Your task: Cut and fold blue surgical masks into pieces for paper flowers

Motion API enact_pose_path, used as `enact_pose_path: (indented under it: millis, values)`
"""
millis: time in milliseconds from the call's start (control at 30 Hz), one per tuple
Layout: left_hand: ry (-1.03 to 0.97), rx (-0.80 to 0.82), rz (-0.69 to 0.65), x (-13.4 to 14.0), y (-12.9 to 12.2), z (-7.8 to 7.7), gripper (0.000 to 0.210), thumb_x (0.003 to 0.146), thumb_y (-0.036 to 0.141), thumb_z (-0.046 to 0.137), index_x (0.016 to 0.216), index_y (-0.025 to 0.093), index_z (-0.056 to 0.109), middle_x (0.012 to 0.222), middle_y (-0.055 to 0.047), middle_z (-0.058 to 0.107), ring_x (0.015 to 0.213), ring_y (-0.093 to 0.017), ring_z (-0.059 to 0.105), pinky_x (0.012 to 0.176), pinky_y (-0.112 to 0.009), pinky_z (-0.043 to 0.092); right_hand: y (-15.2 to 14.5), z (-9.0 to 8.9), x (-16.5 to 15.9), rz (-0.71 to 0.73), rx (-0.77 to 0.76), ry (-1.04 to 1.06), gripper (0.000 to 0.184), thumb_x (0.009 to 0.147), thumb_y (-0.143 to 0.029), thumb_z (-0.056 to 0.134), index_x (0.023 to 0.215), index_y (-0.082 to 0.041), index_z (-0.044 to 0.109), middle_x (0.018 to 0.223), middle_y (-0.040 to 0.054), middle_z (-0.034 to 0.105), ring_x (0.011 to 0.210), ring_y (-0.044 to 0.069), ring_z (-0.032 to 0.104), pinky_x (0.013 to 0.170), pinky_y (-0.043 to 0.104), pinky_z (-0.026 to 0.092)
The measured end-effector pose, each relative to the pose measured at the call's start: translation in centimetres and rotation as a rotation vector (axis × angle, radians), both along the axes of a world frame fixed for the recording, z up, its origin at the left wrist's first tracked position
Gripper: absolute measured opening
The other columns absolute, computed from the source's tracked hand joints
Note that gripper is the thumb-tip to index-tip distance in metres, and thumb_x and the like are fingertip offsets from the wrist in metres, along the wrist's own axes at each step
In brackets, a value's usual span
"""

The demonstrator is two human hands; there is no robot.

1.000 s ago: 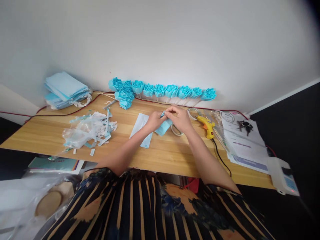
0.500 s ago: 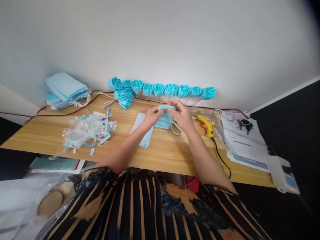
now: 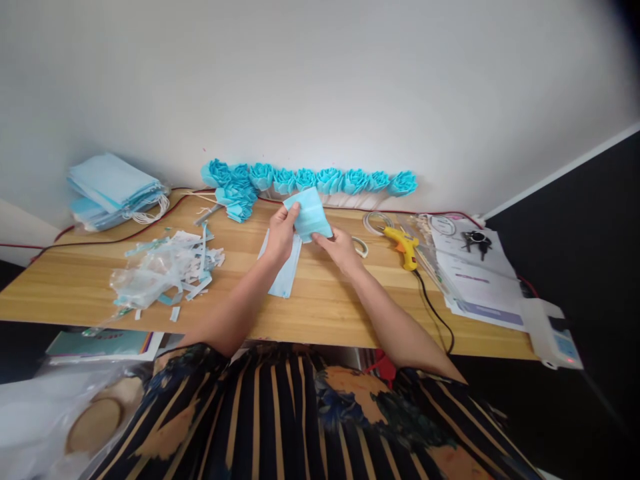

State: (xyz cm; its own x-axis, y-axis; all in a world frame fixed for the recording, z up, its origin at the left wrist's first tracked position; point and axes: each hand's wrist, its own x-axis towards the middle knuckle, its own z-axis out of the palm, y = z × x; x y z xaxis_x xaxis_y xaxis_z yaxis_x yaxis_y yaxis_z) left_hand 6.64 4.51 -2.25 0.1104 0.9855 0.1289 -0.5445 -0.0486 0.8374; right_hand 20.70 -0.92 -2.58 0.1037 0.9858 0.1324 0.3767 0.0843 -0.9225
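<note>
A light blue piece of face mask fabric is held up above the table between both hands. My left hand pinches its left edge between thumb and fingers. At its lower right corner, my right hand grips it with the thumb on top. Below, a longer blue strip of mask fabric lies flat on the table, partly hidden by my left hand and the held piece. The handle of a pair of scissors shows just beyond my right hand; the rest is covered.
Blue fabric flowers line the wall. Stacked masks stand back left, near a heap of scraps and plastic. A yellow glue gun lies right, its black cord running to the front edge. Papers with keys lie beyond.
The blue fabric piece has been lifted and turned at a tilt. My left hand has shifted to its left edge, and my right hand has moved from the top edge to the lower right corner.
</note>
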Motion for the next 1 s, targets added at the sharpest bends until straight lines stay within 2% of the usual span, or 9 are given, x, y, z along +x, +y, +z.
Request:
enact_pose_path:
  millis: [133, 233, 367, 467, 533, 600, 667, 800, 1000]
  values:
    - [-0.034, -0.022, 0.056, 0.0, 0.2, 0.0, 0.046, 0.076, 0.060, 0.073, 0.087, 0.017, 0.063, 0.069, 0.002, 0.062, 0.065, -0.012, 0.056, 0.060, -0.022, 0.041, -0.3, -0.5, -0.8, -0.080, 0.085, -0.231, 0.026, 0.078, -0.042, 0.067, 0.069, -0.018, 0.061, 0.060, -0.0023, 0.052, 0.059, 0.013, 0.046, 0.059, 0.026, 0.033]
    - [-0.040, -0.027, 0.111, 0.0, 0.3, -0.3, 0.042, 0.079, 0.056, 0.071, 0.081, 0.016, 0.059, 0.067, 0.002, 0.057, 0.063, -0.011, 0.052, 0.060, -0.021, 0.040, -0.5, -0.9, -1.8, -0.043, 0.161, -0.370, 0.025, 0.080, -0.036, 0.066, 0.065, -0.019, 0.057, 0.061, -0.0012, 0.054, 0.060, 0.014, 0.046, 0.060, 0.027, 0.031]
    - [0.037, -0.049, 0.183, 0.0, 0.2, -0.7, 0.039, 0.086, 0.051, 0.066, 0.074, 0.017, 0.052, 0.061, 0.005, 0.047, 0.056, -0.010, 0.042, 0.055, -0.021, 0.033, -0.9, -1.2, -3.0, 0.046, 0.169, -0.420, 0.026, 0.083, -0.033, 0.065, 0.063, -0.019, 0.055, 0.063, 0.0002, 0.058, 0.063, 0.015, 0.050, 0.061, 0.027, 0.033]
    - [0.168, -0.003, 0.224, -0.2, 0.2, -0.6, 0.037, 0.091, 0.046, 0.061, 0.070, 0.018, 0.048, 0.060, 0.005, 0.042, 0.056, -0.009, 0.038, 0.055, -0.022, 0.031, -0.9, -1.1, -2.8, 0.125, 0.135, -0.348, 0.024, 0.083, -0.036, 0.066, 0.067, -0.019, 0.060, 0.066, 0.0004, 0.061, 0.065, 0.015, 0.053, 0.063, 0.027, 0.037]
    - [0.275, 0.070, 0.275, -0.4, 0.3, -0.4, 0.034, 0.093, 0.039, 0.059, 0.069, 0.018, 0.047, 0.061, 0.004, 0.041, 0.057, -0.010, 0.037, 0.057, -0.022, 0.032, -0.7, -0.8, -2.0, 0.219, 0.101, -0.206, 0.025, 0.081, -0.044, 0.068, 0.080, -0.018, 0.067, 0.077, 0.0020, 0.068, 0.073, 0.016, 0.059, 0.067, 0.027, 0.042]
    - [0.375, 0.144, 0.318, -0.5, 0.3, -0.2, 0.032, 0.094, 0.031, 0.056, 0.067, 0.018, 0.046, 0.061, 0.004, 0.040, 0.059, -0.010, 0.037, 0.058, -0.023, 0.032, -0.3, -0.4, -1.0, 0.272, 0.064, 0.001, 0.040, 0.082, -0.054, 0.065, 0.101, -0.019, 0.068, 0.094, 0.0048, 0.072, 0.085, 0.018, 0.064, 0.071, 0.027, 0.046]
    - [0.461, 0.205, 0.322, -0.4, 0.1, -0.1, 0.030, 0.094, 0.025, 0.053, 0.066, 0.018, 0.047, 0.062, 0.004, 0.041, 0.059, -0.011, 0.038, 0.059, -0.023, 0.032, 0.0, 0.1, 0.0, 0.231, 0.043, 0.184, 0.053, 0.082, -0.063, 0.059, 0.113, -0.020, 0.065, 0.101, 0.0066, 0.071, 0.090, 0.019, 0.065, 0.070, 0.027, 0.048]
    - [0.615, 0.310, 0.223, 0.3, -0.8, -0.2, 0.025, 0.093, 0.021, 0.052, 0.068, 0.018, 0.050, 0.062, 0.003, 0.046, 0.061, -0.012, 0.043, 0.060, -0.025, 0.032, 0.4, 0.7, 1.0, 0.105, 0.063, 0.305, 0.057, 0.076, -0.070, 0.061, 0.104, -0.021, 0.066, 0.090, 0.0035, 0.067, 0.080, 0.016, 0.061, 0.065, 0.025, 0.047]
    - [0.694, 0.393, 0.101, 0.9, -1.3, -0.9, 0.027, 0.091, 0.030, 0.054, 0.068, 0.018, 0.053, 0.059, 0.003, 0.047, 0.057, -0.012, 0.043, 0.056, -0.026, 0.030, 0.4, 0.4, 1.2, -0.040, 0.200, 0.178, 0.035, 0.079, -0.054, 0.066, 0.076, -0.019, 0.064, 0.065, -0.0034, 0.052, 0.059, 0.010, 0.044, 0.057, 0.025, 0.036]
